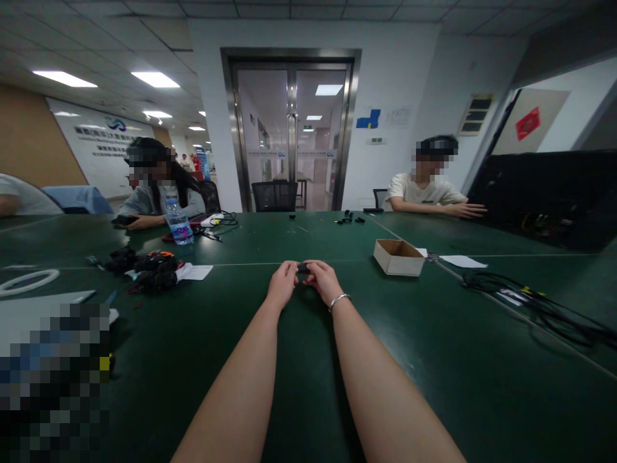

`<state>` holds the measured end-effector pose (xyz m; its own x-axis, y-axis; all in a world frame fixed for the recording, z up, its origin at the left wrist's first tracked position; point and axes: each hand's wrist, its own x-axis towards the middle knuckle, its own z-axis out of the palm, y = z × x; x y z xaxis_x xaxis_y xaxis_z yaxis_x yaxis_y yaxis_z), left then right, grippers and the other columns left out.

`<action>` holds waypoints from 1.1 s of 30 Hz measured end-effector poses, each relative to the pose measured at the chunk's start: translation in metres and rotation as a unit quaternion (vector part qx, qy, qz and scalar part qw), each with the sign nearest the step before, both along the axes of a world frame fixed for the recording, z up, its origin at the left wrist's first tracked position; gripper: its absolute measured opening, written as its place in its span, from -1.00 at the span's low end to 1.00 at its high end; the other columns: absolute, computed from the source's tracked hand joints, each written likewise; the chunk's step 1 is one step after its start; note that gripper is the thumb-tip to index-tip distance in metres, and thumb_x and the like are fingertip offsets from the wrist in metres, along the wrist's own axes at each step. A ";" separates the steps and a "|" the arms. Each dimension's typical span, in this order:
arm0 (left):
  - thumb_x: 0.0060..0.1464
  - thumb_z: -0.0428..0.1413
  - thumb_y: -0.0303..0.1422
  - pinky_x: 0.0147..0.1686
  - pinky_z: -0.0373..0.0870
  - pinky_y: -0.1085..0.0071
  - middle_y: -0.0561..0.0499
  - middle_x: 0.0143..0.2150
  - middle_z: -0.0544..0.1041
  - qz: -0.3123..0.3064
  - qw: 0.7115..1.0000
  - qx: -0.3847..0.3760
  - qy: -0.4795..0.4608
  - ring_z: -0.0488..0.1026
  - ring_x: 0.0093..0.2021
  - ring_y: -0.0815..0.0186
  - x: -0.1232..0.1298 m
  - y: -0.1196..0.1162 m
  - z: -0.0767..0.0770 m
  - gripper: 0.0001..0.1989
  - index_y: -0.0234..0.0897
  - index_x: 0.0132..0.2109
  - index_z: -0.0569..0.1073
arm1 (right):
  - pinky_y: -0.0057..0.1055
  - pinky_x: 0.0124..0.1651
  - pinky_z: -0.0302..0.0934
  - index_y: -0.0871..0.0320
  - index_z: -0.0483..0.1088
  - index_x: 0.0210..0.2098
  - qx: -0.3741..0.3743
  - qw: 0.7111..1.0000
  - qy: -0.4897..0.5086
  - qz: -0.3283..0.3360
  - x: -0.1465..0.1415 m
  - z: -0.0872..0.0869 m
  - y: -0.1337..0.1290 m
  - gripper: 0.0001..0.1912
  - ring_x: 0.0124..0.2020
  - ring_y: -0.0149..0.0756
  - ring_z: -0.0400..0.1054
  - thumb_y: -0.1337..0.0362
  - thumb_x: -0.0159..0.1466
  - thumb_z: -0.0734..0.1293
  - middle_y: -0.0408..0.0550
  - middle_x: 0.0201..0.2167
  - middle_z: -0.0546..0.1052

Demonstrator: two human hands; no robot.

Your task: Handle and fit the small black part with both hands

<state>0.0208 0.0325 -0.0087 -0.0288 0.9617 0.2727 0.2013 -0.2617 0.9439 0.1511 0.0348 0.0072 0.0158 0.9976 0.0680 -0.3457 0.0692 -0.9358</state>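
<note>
Both arms reach forward over the dark green table (308, 360). Between my fingertips is a small black piece (302, 267), too small and too covered to name its kind. My left hand (283, 283) pinches its left end. My right hand (324, 280), with a silver bangle (339, 301) at the wrist, grips its right end, and the other fingers curl below. To the right of my hands an open cardboard box (398, 258) stands on the table; its inside is only partly visible.
Small black parts (348, 218) lie at the table's far side. On the left are a water bottle (179, 222), a heap of black gear (149, 269) and a white ring (29, 281). Black cables (544, 312) spread at right. Two people (424, 186) sit across the table.
</note>
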 end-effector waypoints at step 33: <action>0.17 -0.11 -0.20 -0.59 0.14 0.54 0.09 -0.55 0.35 0.009 1.000 -0.002 -0.006 0.25 -0.59 0.43 -0.001 -0.006 0.005 -0.68 -0.27 -0.15 0.44 | -0.51 -0.56 0.34 0.22 0.45 -0.36 0.013 1.000 -0.005 0.006 -0.001 -0.002 0.000 -0.84 -0.71 -0.49 0.25 0.35 0.04 0.31 -0.15 -0.58 0.48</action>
<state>0.0198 0.0260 -0.0041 -0.0504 0.9621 0.2680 0.1940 -0.2538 0.9476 0.1505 0.0348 0.0055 0.0039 0.9955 0.0947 -0.3372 0.0904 -0.9371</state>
